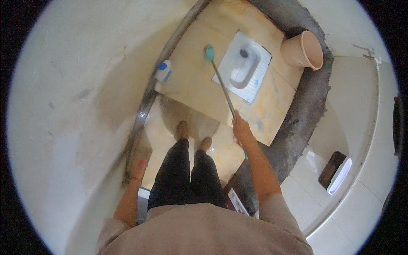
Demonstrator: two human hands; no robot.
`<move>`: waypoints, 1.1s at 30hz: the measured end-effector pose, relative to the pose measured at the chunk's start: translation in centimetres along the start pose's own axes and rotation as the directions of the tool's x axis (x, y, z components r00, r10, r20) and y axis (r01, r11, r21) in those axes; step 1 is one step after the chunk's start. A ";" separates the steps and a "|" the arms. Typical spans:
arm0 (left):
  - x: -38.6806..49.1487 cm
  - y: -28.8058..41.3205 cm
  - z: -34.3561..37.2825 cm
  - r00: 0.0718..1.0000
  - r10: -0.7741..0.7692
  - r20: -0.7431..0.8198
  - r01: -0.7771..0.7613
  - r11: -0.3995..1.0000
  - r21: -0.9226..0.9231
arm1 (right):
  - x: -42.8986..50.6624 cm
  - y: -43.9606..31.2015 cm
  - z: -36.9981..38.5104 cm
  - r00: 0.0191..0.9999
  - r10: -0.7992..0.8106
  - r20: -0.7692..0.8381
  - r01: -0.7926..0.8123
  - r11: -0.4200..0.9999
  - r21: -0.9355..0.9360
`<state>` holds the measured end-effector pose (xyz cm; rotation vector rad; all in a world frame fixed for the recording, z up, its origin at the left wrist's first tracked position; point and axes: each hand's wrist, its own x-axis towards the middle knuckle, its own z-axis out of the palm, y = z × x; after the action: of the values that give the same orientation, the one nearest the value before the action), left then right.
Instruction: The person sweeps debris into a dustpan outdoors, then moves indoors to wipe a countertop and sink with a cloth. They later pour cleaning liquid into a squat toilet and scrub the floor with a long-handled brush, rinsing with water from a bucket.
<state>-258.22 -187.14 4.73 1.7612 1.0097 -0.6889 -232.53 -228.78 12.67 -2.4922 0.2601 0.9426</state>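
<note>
My right hand (243, 129) grips the handle of a long toilet brush (223, 84). Its green head (209, 53) is over the tan tiled floor, left of a white squat toilet pan (244, 65) set into the raised floor. Blue stains mark the pan's near edge and the tiles beside it. My left hand (139, 168) hangs low beside my left leg, away from the brush; its fingers look curled, but whether they are closed is unclear. A white bottle with a blue cap (163, 70) is by the left wall.
A pink plastic bucket (299, 51) is at the back right, near the dark, rough base of the wall (296, 137). A raised step edge (188, 106) crosses the floor ahead of my feet. A white-edged wall fixture (339, 175) and a pipe (373, 134) are at the right.
</note>
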 end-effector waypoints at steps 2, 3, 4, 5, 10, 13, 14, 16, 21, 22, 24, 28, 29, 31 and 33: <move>0.9 -2.0 -0.4 0.992 0.120 -0.030 -0.121 0.993 -0.015 | -0.1 -2.0 1.4 0.998 0.034 0.058 -0.035 0.999 0.004; 0.9 -1.9 -0.4 0.991 0.134 -0.027 -0.134 0.991 -0.027 | -1.3 -1.7 2.5 0.996 0.028 0.084 -0.019 0.995 -0.102; -0.1 1.4 0.1 0.999 0.050 0.010 -0.049 0.998 -0.048 | -4.1 -0.5 3.8 0.993 -0.029 0.117 0.050 0.983 -0.175; -1.0 3.7 0.1 0.998 -0.037 0.043 0.039 0.997 -0.060 | -7.6 -0.1 4.2 0.977 0.029 0.212 0.025 0.969 -0.246; 0.2 3.6 1.1 0.999 -0.001 0.048 0.005 0.997 -0.083 | -22.9 3.6 3.9 0.867 0.378 0.324 -0.346 0.925 -0.155; -0.2 4.8 1.3 0.997 0.024 0.076 -0.016 0.994 -0.110 | -27.6 11.0 7.4 0.931 0.353 0.093 -0.362 0.927 0.102; 0.0 5.8 1.4 0.994 0.042 0.097 -0.032 0.994 -0.105 | -27.5 10.9 7.8 0.925 0.361 0.118 -0.375 0.917 0.135; 0.7 5.3 1.6 0.993 0.003 0.122 0.003 0.999 -0.049 | -26.6 9.5 7.4 0.912 0.373 0.170 -0.401 0.897 0.186; 2.0 3.1 1.8 0.994 0.056 0.099 -0.052 0.998 -0.042 | -15.2 1.0 6.0 0.962 0.124 0.243 -0.119 0.992 -0.036; 2.9 1.7 1.1 0.991 0.118 0.065 -0.119 0.993 0.018 | -12.2 1.0 6.9 0.986 0.041 0.160 -0.036 0.999 -0.036; 3.4 2.7 0.6 0.991 0.129 0.039 -0.130 0.991 0.021 | -8.0 0.3 4.6 0.993 0.088 0.081 -0.098 0.986 0.131; 2.4 8.0 0.2 0.997 0.008 0.074 -0.001 0.996 -0.092 | -6.2 5.6 -0.6 0.932 0.333 0.141 -0.345 0.703 0.622; 2.8 7.2 0.3 0.997 -0.006 0.077 0.013 0.995 -0.097 | -6.4 7.6 -1.9 0.947 0.302 0.112 -0.276 0.580 0.767; 4.7 2.4 0.4 0.997 0.038 0.071 -0.046 0.993 0.104 | -7.1 6.4 -6.1 0.918 0.346 0.196 -0.363 0.529 0.767; 5.8 -0.3 1.0 0.994 0.070 0.085 -0.088 0.969 0.230 | -7.2 8.0 -9.0 0.877 0.311 0.366 -0.454 0.292 0.841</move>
<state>-255.64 -186.09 -0.46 1.9514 0.8286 -0.8461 -235.32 -240.00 20.58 -1.2858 1.0736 0.7820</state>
